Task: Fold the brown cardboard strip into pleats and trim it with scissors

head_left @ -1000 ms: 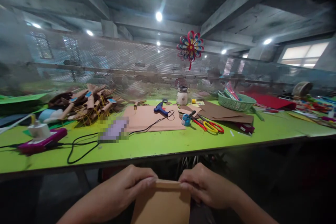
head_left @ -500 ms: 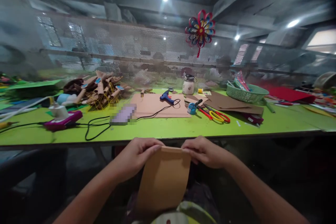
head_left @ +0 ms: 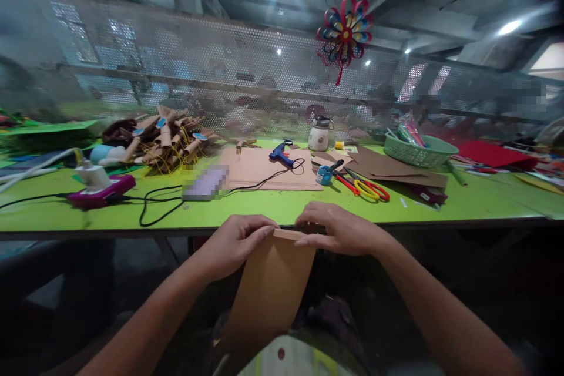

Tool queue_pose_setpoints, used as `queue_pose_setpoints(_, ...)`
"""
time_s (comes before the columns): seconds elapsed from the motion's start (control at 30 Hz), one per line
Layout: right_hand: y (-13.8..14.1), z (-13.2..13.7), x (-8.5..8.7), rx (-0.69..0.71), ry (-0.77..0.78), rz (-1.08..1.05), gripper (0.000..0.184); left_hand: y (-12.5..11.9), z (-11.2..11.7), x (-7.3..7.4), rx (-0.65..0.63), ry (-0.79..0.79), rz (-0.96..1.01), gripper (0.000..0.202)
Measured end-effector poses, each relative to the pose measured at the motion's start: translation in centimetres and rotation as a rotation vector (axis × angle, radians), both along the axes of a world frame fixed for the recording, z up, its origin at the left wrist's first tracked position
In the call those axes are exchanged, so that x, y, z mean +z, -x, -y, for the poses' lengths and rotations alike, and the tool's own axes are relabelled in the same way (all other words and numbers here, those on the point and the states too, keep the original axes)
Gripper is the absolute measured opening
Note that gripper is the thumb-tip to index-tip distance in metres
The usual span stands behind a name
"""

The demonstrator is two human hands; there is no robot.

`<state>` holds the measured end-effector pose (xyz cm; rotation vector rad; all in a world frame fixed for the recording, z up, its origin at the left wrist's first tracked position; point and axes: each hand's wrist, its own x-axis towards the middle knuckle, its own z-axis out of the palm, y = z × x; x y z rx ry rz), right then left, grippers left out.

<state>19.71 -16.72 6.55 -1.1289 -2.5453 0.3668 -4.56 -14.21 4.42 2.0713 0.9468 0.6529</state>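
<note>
A strip of brown kraft paper [head_left: 273, 291] hangs below the table's front edge, its top edge folded over in a narrow band. My left hand [head_left: 240, 245] pinches the left end of that fold, thumb in front and fingers behind. At the right end, my right hand [head_left: 339, 228] rests its thumb on the fold, with its curled fingers loosely over the far side. The lower end of the paper slopes down toward my lap, where it falls into shadow.
On the green table [head_left: 247, 208] lie brown sheets [head_left: 264, 179], a blue glue gun [head_left: 282, 155], scissors [head_left: 368, 189] and a small blue bottle [head_left: 324, 175]. A purple power strip [head_left: 103, 191] with cables sits left. Paper rolls [head_left: 165, 138] and a green basket [head_left: 418, 153] stand farther back.
My right hand has loosened and shifted left along the fold, its fingers lifting higher. Both hands and the paper's top edge sit slightly higher in view. My left hand keeps its pinch.
</note>
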Motion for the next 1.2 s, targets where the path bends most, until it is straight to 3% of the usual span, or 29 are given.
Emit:
queue_pose_setpoints(0.2,0.9,-0.4,-1.2,-0.003,0.09,-0.211,0.021,0.4,0.1,0.0,0.01,-0.032,0.073,0.032)
queue_pose_setpoints(0.33,0.8,-0.2,-1.3,-0.23,-0.084,-0.245,0.017,0.3,0.8,-0.2,0.388,-0.133,0.238,0.032)
queue_pose_setpoints(0.4,1.7,0.2,-1.5,-0.335,-0.251,-0.189,0.016,-0.7,1.3,-0.5,0.448,-0.088,0.282,0.034)
queue_pose_setpoints(0.5,4.1,1.3,-2.4,-0.383,-0.427,-0.075,0.016,-3.0,1.6,-1.2,0.271,0.011,0.287,0.036)
queue_pose_setpoints(0.57,5.7,2.3,-3.1,-0.394,-0.467,-0.042,0.012,-4.2,1.3,-1.7,0.294,-0.063,0.235,0.038)
queue_pose_setpoints(0.67,6.9,4.0,-3.4,-0.399,-0.414,-0.046,0.009,-4.6,0.5,-2.2,0.321,-0.109,0.162,0.04)
queue_pose_setpoints(0.73,6.6,5.1,-2.8,-0.316,-0.308,-0.079,0.015,-4.1,0.3,-2.0,0.276,-0.086,0.096,0.039)
queue_pose_setpoints(0.83,4.9,5.9,-1.0,-0.149,-0.235,-0.19,0.023,-3.0,0.6,-0.6,0.102,-0.08,-0.041,0.038)
queue_pose_setpoints(0.97,1.8,5.0,1.2,-0.125,-0.422,-0.22,0.025,-2.0,1.8,2.8,-0.138,-0.17,-0.23,0.039)
queue_pose_setpoints(1.03,0.7,3.9,1.9,-0.018,-0.388,-0.163,0.024,-1.9,1.8,4.5,-0.208,-0.239,-0.313,0.037)
queue_pose_setpoints(1.1,-0.2,2.4,2.1,0.07,-0.307,-0.18,0.021,-2.1,1.1,5.5,-0.259,-0.318,-0.367,0.033)
queue_pose_setpoints(1.2,-1.0,-0.6,1.7,0.03,-0.279,-0.221,0.02,-3.3,-1.8,5.5,-0.282,-0.405,-0.406,0.029)
